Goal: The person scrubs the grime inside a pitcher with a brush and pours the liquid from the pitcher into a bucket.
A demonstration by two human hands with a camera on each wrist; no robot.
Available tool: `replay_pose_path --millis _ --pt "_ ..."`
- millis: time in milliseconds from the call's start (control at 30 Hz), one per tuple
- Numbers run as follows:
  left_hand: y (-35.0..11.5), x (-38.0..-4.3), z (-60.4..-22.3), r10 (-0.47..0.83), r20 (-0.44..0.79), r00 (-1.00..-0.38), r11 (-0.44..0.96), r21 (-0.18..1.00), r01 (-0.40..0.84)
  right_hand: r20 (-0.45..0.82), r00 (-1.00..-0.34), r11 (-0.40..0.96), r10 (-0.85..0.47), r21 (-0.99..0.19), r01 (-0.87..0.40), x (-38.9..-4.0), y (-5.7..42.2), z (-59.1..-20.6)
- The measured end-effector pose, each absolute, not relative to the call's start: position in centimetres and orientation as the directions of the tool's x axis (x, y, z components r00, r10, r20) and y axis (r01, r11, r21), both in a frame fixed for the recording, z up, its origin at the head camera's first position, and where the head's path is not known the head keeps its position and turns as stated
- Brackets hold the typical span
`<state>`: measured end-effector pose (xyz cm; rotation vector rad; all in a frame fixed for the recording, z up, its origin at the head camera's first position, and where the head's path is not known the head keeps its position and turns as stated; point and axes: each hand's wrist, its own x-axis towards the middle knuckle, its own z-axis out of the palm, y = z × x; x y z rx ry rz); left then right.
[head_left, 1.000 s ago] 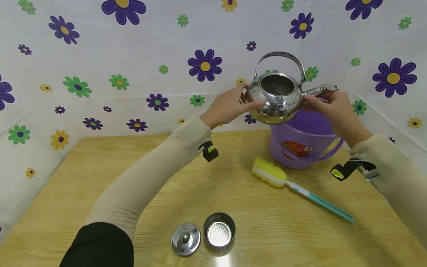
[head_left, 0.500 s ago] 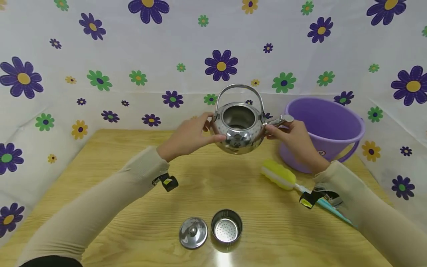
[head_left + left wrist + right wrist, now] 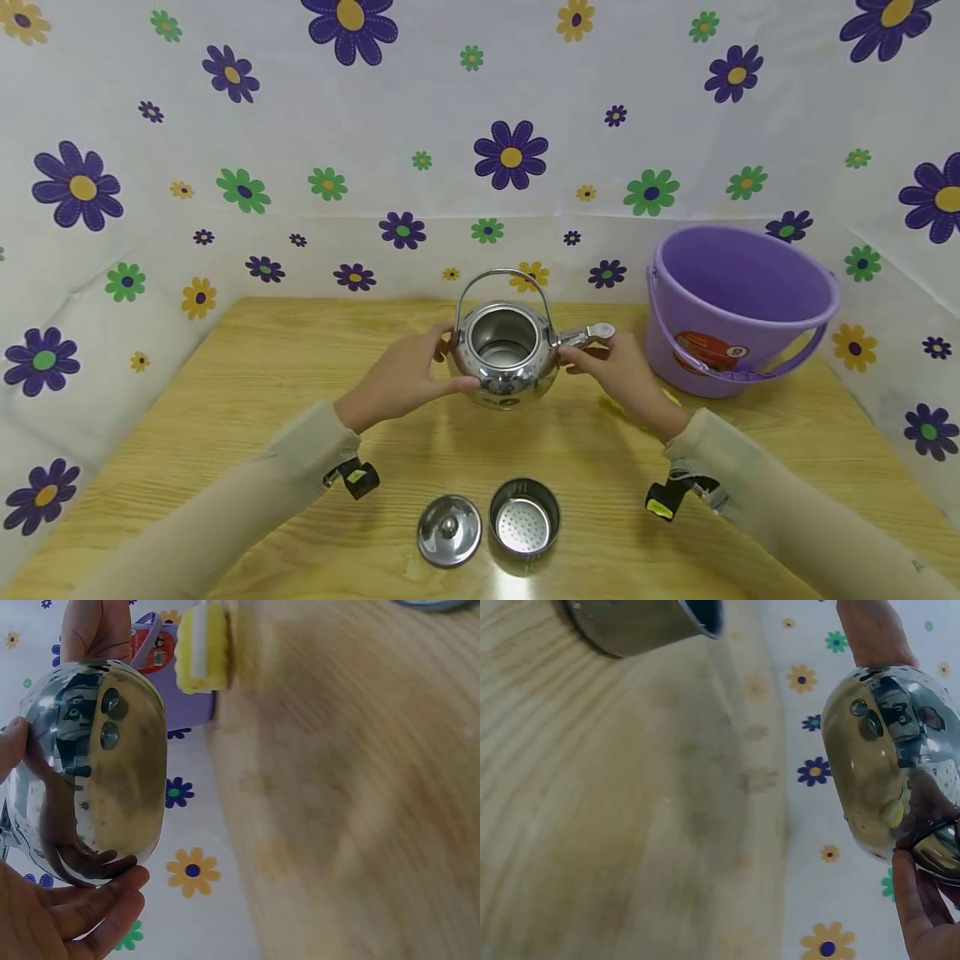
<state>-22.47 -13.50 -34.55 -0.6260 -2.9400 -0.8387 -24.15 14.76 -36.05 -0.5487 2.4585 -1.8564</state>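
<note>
Between both hands is a shiny steel teapot (image 3: 504, 367), its lid off and its hoop handle standing up. My left hand (image 3: 408, 375) grips its left side, thumb on the front and fingers behind. On the right, my right hand (image 3: 618, 371) pinches the spout (image 3: 585, 336). The wrist views show the pot held above the tabletop, with water drops on its underside. Nearer to me on the table lie the round lid (image 3: 449, 531), knob up, and a steel strainer basket (image 3: 524, 517) with a perforated bottom.
A purple bucket (image 3: 705, 379) with its handle hanging down stands at the back right. Beside it lies a yellow sponge brush (image 3: 202, 649), mostly hidden behind my right arm in the head view. A flowered sheet (image 3: 360, 167) hangs behind the wooden table (image 3: 315, 350).
Both hands have carried the teapot from over the bucket to the left and down, toward the table's middle. The head view has shifted too. Lid and strainer basket stay put.
</note>
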Motion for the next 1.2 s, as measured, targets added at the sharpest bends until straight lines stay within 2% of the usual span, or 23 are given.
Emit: replay_pose_path --millis 400,633,867,1200 --pt "-14.4 -21.4 -37.5 0.384 0.112 -0.916 0.807 0.441 0.392 0.094 -0.950 0.217 -0.298 -0.962 -0.163 -23.3 13.9 -39.2" --pt "-14.6 -21.4 -38.6 0.395 0.021 -0.918 0.786 0.509 0.350 0.015 -0.954 0.213 -0.300 -0.973 -0.083 -23.2 13.7 -40.6" --pt "-14.7 -21.5 -39.4 0.393 -0.019 -0.919 0.773 0.548 0.319 0.016 -0.950 0.235 -0.313 -0.967 -0.094 -23.0 13.8 -41.1" --pt "-14.8 -21.8 -40.1 0.396 -0.014 -0.918 0.795 0.505 0.335 0.006 -0.955 0.240 -0.296 -0.967 -0.081 -22.9 13.6 -41.4"
